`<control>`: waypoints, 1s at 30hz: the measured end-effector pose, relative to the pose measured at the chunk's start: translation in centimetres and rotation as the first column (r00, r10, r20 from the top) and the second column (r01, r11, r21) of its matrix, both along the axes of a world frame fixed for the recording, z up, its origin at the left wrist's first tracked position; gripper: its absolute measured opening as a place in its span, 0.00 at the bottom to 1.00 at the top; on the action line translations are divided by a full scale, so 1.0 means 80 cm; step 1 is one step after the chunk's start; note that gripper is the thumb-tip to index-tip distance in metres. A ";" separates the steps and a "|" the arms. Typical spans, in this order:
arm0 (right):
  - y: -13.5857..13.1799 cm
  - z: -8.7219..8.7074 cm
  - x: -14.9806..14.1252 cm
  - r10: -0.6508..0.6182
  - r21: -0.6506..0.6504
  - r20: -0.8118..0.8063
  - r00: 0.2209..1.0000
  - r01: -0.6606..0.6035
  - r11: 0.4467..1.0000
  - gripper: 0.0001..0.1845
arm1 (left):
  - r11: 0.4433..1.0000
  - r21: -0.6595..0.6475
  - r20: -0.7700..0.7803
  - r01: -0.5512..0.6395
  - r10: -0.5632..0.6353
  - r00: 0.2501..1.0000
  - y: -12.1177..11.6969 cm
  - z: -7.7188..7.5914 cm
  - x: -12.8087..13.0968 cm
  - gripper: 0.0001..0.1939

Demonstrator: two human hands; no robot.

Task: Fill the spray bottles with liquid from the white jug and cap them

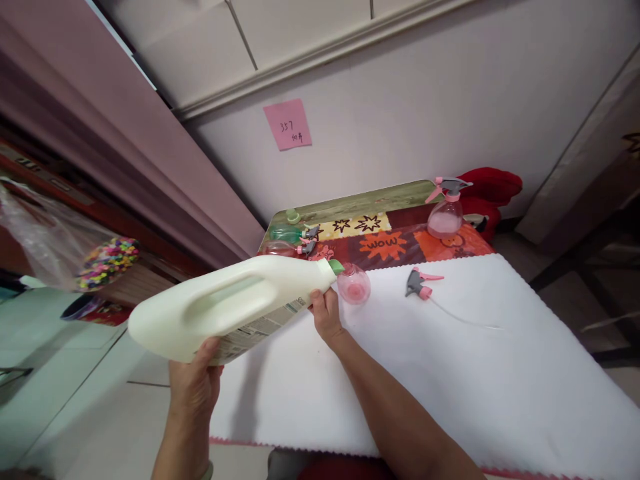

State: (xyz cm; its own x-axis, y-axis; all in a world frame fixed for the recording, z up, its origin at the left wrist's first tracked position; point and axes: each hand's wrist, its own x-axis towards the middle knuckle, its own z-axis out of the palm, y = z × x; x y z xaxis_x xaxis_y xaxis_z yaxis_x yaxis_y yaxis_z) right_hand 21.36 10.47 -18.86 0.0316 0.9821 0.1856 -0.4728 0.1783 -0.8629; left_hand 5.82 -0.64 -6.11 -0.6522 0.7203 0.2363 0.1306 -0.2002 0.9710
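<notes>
A large cream-white plastic jug (240, 303) with a moulded handle and a printed label is tilted nearly level, its green spout (335, 267) pointing right. My left hand (196, 377) grips it from below, near the base. Around the neck end are the fingers of my right hand (327, 313). Just beside the spout, a round pink see-through bottle (354, 287) stands upright with no spray head on it. The spout overlaps its mouth in the view; I cannot tell whether they touch. To the right lies a grey and pink spray head (420, 283) with a thin clear tube.
A pink spray bottle (445, 217) with its head on stands at the back right. Green (286, 233) and pink (281, 249) spray bottles lie at the back left, near a green cap (293, 216). White cloth (450, 380) covers the table. A red object (493, 190) is behind.
</notes>
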 end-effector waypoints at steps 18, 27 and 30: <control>0.002 -0.004 -0.004 0.008 -0.018 -0.029 1.000 -0.008 1.000 0.26 | 0.999 0.026 0.048 0.026 -0.027 0.998 0.000 0.024 0.018 0.31; 0.000 0.003 -0.002 -0.001 -0.029 -0.026 1.000 0.000 1.000 0.26 | 1.000 0.009 0.028 -0.020 0.020 0.999 0.001 0.019 0.014 0.30; 0.000 0.005 -0.001 -0.006 -0.033 -0.024 1.000 0.006 0.999 0.26 | 1.000 0.003 0.018 -0.012 0.012 1.000 0.002 0.019 0.013 0.27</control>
State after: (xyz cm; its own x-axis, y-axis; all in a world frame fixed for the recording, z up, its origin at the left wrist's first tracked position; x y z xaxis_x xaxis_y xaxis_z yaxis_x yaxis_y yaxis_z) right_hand 21.27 10.46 -18.49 0.0416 0.9875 0.1518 -0.4930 0.1525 -0.8566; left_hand 6.88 -0.52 -4.59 -0.6652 0.7115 0.2264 0.1155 -0.2015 0.9727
